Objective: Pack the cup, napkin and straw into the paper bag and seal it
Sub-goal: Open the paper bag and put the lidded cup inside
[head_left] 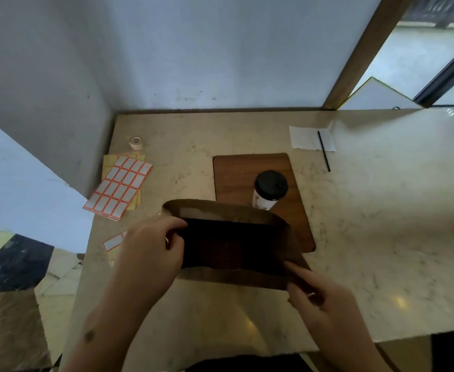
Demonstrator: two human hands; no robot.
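Note:
A brown paper bag [228, 210] stands open in front of me, its mouth wide and its inside dark. My left hand [150, 248] pinches the left edge of the mouth. My right hand [317, 296] pinches the near right corner of the rim. Behind the bag, a white cup with a black lid [270, 187] stands upright on a wooden board [236, 173]. A white napkin [307, 138] lies flat at the back right, and a thin black straw [324, 151] lies across its right side.
Sheets of red-bordered white labels [119, 186] lie at the left, with a loose strip [113, 244] near my left wrist. A small tape roll [135, 142] sits at the back left. Walls close off the back and left; the marble counter [381, 237] extends right.

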